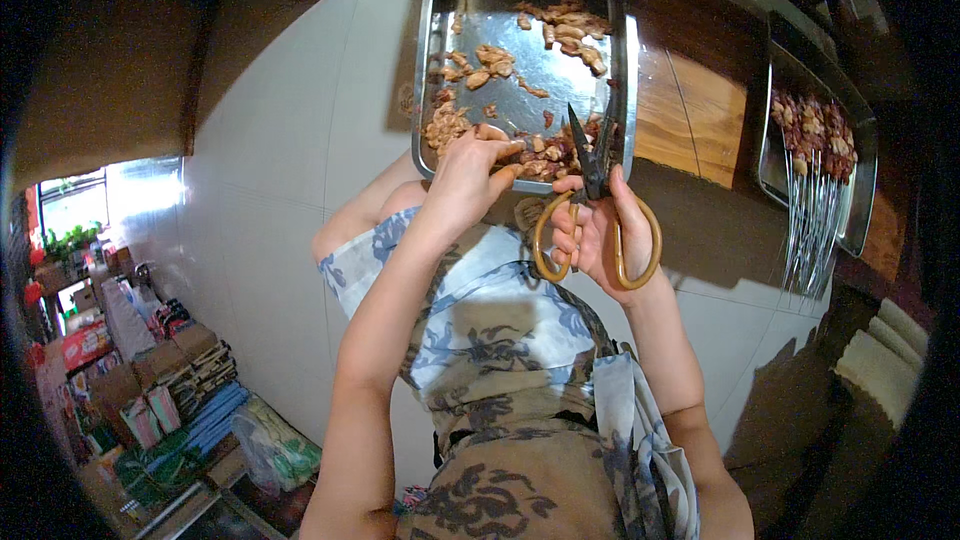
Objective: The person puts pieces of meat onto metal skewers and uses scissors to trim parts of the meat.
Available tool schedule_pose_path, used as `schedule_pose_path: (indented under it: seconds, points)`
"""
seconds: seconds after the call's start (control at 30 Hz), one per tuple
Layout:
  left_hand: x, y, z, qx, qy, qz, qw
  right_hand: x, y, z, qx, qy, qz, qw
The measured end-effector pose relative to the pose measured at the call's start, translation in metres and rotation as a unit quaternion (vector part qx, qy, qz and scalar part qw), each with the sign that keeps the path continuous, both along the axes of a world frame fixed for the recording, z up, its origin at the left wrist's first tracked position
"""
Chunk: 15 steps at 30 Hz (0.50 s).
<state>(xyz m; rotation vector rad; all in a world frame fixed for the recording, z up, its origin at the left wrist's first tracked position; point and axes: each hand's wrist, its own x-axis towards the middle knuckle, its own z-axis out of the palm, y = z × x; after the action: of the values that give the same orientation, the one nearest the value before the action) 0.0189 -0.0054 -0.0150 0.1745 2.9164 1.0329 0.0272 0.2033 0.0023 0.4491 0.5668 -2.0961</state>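
A rectangular metal tray (631,90) lies before me, holding scattered pieces of raw meat (495,64). My left hand (480,165) reaches over its near edge, fingertips at a row of darker meat pieces (547,157); whether a piece is pinched between them is hard to tell. In my right hand (600,232) is a pair of scissors (594,165) with loop handles, the blades apart and pointing over the tray's near right corner. Something thin and metallic also lies against my right palm, partly hidden by the fingers.
On the right, a second metal tray (862,217) holds meat on many thin metal skewers (806,225), their bare ends over its near side. Wooden boards (694,112) lie between the trays. Boxes and bags (270,442) are piled at the lower left on the tiled floor (277,202).
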Motion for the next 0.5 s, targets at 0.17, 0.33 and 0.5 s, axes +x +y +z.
schedule_pose_path:
  seconds: [0.17,0.33,0.5]
  points:
    - [-0.002,-0.008,0.018,-0.055,-0.067,0.034,0.996,0.003,0.001,-0.005,-0.033,-0.013,0.017,0.999]
    - [-0.031,-0.029,-0.011,-0.097,0.081,0.128,0.984,0.005,0.0,-0.001,-0.016,-0.01,0.022,1.0]
    - [-0.069,-0.029,-0.022,-0.279,0.085,0.148,0.945,0.006,0.001,0.002,-0.011,-0.008,0.021,1.0]
